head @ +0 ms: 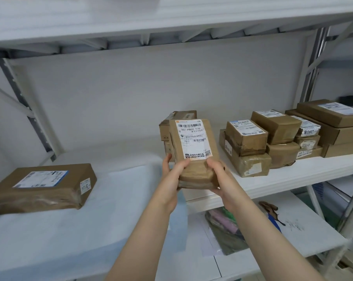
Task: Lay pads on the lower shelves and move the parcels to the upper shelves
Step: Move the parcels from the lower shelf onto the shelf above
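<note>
You have the labelled parcel (194,147) by its near end only. Your left hand (172,175) and right hand (219,176) are both wrapped round that end with thumbs on top, so most of its length juts past your grip toward the wall. Held that way, the far end could droop or twist free if you swing it upward fast. It hangs over the front of the middle shelf (293,173), just before a small stack of boxes (179,118); whether it touches them I cannot tell, and a careless lift might drag that stack forward. The upper shelf (171,21) has its front beam right overhead, so the parcel's far edge may strike it unless you draw back toward yourself first. On your right the stacked parcels (250,147) stand near, leaving little swing that way. Your open room is to the left, over the white pad (118,199), short of the large parcel (41,187)
</note>
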